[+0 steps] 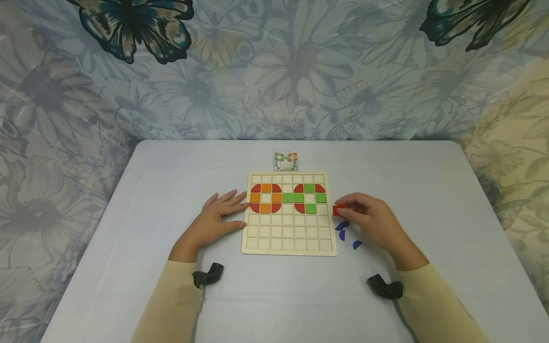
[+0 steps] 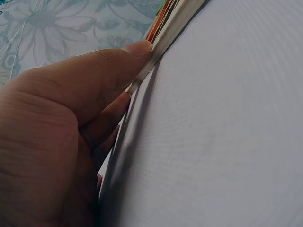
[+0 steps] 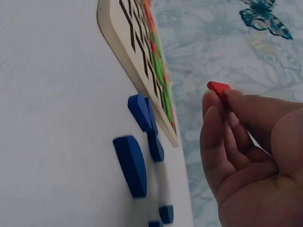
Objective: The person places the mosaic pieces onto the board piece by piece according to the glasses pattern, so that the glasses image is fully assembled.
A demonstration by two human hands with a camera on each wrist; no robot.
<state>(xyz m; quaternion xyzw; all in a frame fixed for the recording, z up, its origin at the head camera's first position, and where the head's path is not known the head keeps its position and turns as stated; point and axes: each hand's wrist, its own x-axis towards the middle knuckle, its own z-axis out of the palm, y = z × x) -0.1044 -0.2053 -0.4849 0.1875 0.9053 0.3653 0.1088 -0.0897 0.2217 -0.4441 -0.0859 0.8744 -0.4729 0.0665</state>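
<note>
A wooden grid board (image 1: 288,244) lies flat on the table, its upper rows partly filled with red, orange and green pieces that form two rounded shapes joined by a green square. My left hand (image 1: 216,219) rests at the board's left edge with fingers spread and fairly straight; in the left wrist view the thumb (image 2: 137,48) touches that edge. Just off the board's right side, my right hand (image 1: 371,216) pinches a small red piece (image 3: 219,89) between thumb and fingertips, held above the table. Below this hand lie several blue curved pieces (image 1: 357,245).
Behind the board's far edge sits a small pattern card (image 1: 286,160) with a similar coloured design. White cloth covers the table (image 1: 128,228), and a flower-print backdrop (image 1: 223,95) rises behind it. Black devices (image 1: 208,275) are worn at both wrists.
</note>
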